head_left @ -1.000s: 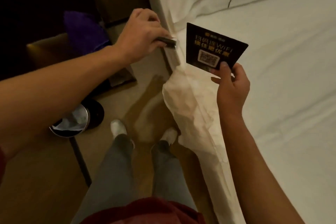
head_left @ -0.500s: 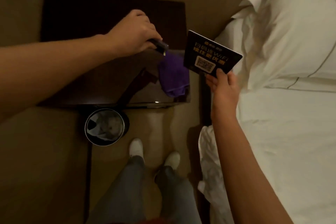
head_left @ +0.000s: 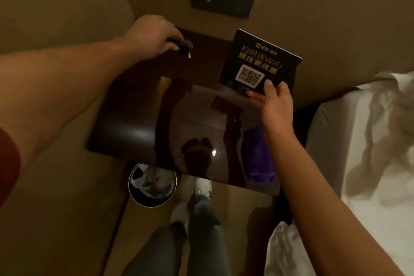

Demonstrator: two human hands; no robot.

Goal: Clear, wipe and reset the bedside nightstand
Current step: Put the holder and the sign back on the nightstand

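Glossy nightstand (head_left: 139,136) now fills frame centre, bed (head_left: 369,152) pushed right | left hand (head_left: 150,36) grips dark object (head_left: 181,46), right hand (head_left: 275,101) pinches WiFi card (head_left: 259,63) | purple cloth (head_left: 259,157) lower right; reset likely starting

Dark object (head_left: 181,45) in left hand (head_left: 152,36) mostly hidden; purple cloth (head_left: 257,159) partly behind right forearm.

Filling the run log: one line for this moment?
left hand holds dark object | right hand holds WiFi card | above nightstand
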